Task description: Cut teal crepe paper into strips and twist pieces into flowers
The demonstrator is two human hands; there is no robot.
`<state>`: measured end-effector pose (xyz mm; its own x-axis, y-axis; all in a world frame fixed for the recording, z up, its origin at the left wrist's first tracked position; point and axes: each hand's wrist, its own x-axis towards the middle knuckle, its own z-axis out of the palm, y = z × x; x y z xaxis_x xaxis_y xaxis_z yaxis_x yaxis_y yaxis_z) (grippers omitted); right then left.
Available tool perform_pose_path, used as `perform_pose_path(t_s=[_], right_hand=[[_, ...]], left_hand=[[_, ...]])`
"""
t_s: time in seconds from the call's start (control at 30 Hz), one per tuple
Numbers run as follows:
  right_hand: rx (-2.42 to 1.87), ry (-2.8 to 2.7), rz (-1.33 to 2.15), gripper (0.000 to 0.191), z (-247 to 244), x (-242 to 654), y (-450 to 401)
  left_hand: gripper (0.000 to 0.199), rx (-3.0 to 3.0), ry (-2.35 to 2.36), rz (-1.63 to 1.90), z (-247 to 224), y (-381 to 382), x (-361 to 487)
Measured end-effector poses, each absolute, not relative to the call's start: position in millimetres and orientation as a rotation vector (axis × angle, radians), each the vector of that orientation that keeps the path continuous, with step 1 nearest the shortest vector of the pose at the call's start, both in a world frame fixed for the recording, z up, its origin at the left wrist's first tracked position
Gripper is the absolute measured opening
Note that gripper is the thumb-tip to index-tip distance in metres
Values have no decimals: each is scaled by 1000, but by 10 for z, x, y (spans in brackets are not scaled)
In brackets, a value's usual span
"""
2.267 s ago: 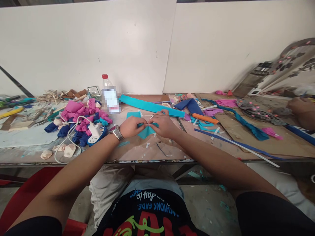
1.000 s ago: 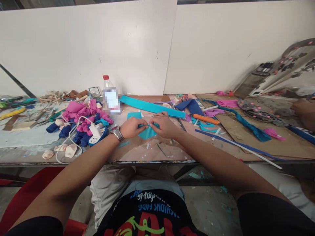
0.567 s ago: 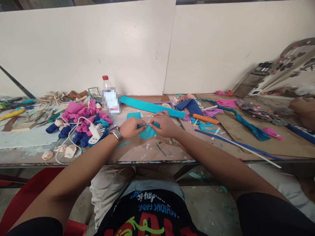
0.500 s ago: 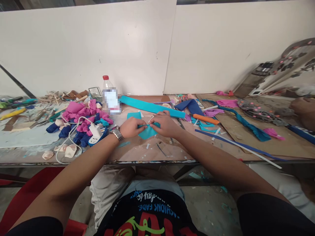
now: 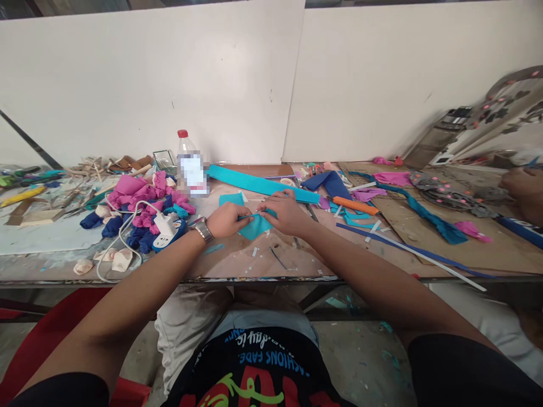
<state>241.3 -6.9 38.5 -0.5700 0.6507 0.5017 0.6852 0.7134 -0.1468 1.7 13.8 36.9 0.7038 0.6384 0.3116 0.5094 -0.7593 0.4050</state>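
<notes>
Between my hands is a small piece of turquoise crepe paper (image 5: 254,228), its upper edge pinched and its lower part hanging in a point. My left hand (image 5: 225,219), with a metal watch at the wrist, is closed on the left side of that edge. My right hand (image 5: 285,213) pinches the right side, fingertips close to the left ones. Another turquoise piece (image 5: 229,199) lies just behind my left hand. Beyond both hands a long folded turquoise strip (image 5: 263,183) stretches across the table.
To the left are a heap of pink and blue crepe-paper flowers (image 5: 146,198), a power strip (image 5: 168,240) with a white cable and a bottle (image 5: 192,167). On the right lie an orange utility knife (image 5: 355,205), paper scraps and cardboard (image 5: 424,220). Another person's hand (image 5: 524,195) is at far right.
Both hands stay in nearly the same place. The pinched edge of the turquoise paper and my right fingers have shifted very slightly.
</notes>
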Motion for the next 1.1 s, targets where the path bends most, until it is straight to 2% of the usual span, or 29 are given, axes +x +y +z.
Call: perform_pose_path(t_s=[0.3,0.6,0.73,0.9,1.1], right_hand=[[-956,-2449,-40,18,353,2389,-90],[-924,-2412,12,15,354,2392,-70],[-833,-2439,31,15,342,2400,-50],[-795,-2420,-54,17,321,2403,-39],[-769,-2421,-200,23,330,2396,-61]], left_hand=[[35,2561,873,581,343,130,43],[42,2463,869,537,376,143,30],[39,2406,843,522,384,137,29],[25,2314,845,518,374,162,22],[27,2158,815,531,379,182,21]])
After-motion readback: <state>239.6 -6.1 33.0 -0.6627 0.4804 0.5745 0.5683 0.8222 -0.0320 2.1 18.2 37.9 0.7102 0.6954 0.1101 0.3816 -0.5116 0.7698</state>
